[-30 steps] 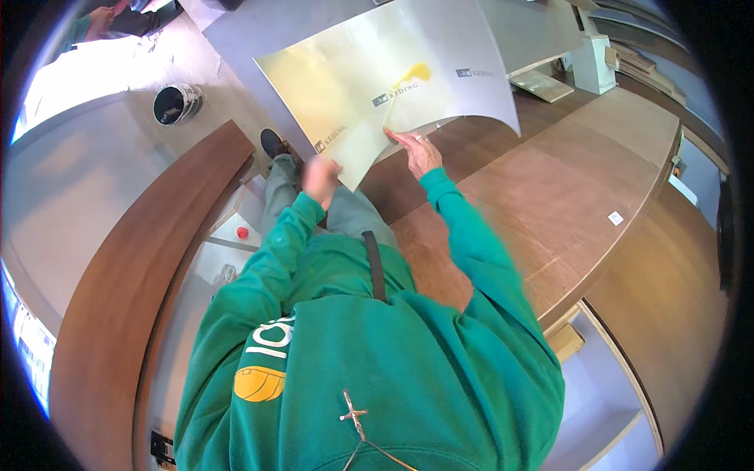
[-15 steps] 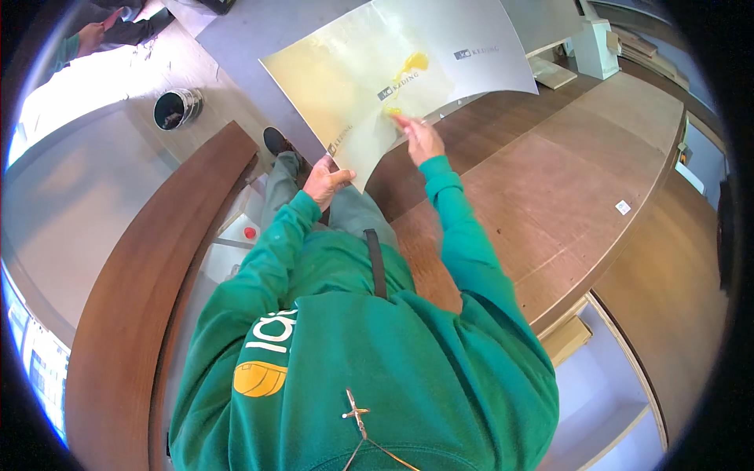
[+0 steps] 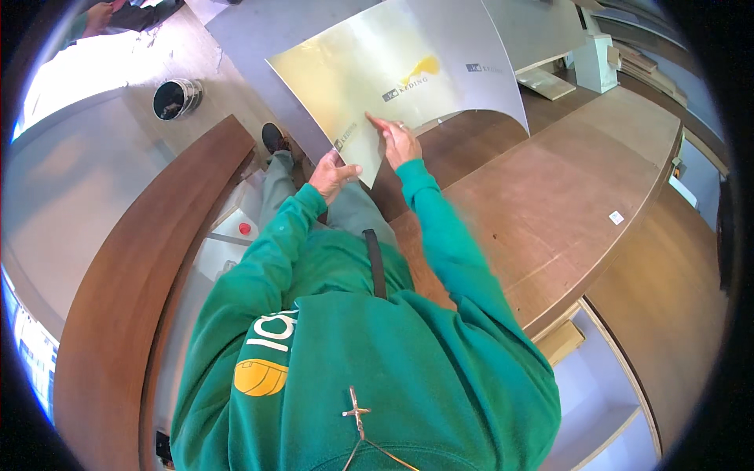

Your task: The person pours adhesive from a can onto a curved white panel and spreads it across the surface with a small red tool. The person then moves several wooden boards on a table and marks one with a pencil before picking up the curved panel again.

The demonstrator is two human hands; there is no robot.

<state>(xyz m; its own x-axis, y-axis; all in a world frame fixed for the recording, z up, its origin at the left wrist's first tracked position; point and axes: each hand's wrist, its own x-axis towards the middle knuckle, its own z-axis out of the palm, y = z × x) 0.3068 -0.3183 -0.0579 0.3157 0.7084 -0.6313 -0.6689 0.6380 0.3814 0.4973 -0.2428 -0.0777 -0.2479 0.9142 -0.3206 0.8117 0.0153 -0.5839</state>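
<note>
A thin, flexible silver-grey sheet with printed marks bows across the upper middle of the head view. My left hand is closed around its near corner, thumb on top. On the sheet lies a bright yellow smear, and a paler yellow tint covers its left part. Fingers stretched out, my right hand is over the sheet's lower part, its index fingertip at the surface; I see no tool in it. Whether the fingertip presses on the sheet I cannot tell.
A brown wooden worktop spreads to the right, above an open pale compartment. To my left stands a long curved brown panel. A dark bucket is on the floor at the far left. Another person's hand shows top left.
My right hand has moved left and slightly down across the sheet. The small yellow blob that was by its fingertips no longer shows. My left hand keeps hold of the corner.
</note>
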